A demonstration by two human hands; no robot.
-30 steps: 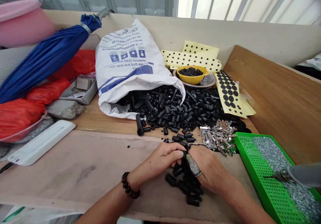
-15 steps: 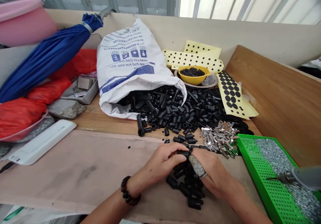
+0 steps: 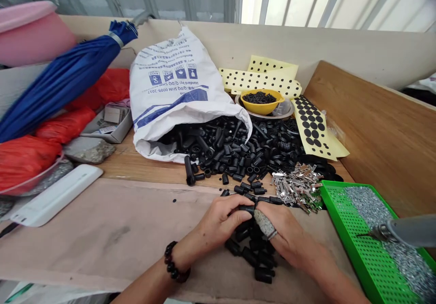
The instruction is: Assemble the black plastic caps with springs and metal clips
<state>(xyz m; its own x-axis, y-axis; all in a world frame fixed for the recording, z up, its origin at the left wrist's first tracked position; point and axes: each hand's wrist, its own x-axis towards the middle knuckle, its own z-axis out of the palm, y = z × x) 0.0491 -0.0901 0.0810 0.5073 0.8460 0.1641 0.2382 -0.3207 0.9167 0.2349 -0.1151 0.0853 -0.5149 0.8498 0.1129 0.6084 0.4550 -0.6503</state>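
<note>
Between my two hands is a black plastic cylindrical piece (image 3: pixel 246 209). My left hand (image 3: pixel 223 220), with a dark bead bracelet at the wrist, pinches it between thumb and fingers. My right hand (image 3: pixel 284 226) is closed at the piece's right end; its fingertips are partly hidden, and a finger wears a speckled grey wrap (image 3: pixel 265 224). Below and between the hands lie several black cylinders (image 3: pixel 250 256) with narrower ends, loose on the cloth. Just beyond my fingers, more black parts (image 3: pixel 254 188) lie at the edge of a larger heap.
A white sack (image 3: pixel 180 81) spills black plastic parts over the wooden table. Metal clips (image 3: pixel 298 186) lie beside a green tray (image 3: pixel 354 245) of small screws, with an electric screwdriver (image 3: pixel 405 231) above it. A yellow bowl (image 3: pixel 260 106) stands behind; a brownish cloth (image 3: pixel 102 236) covers the front.
The whole view has shifted slightly. Both hands keep nearly the same grip and place over the black pieces.
</note>
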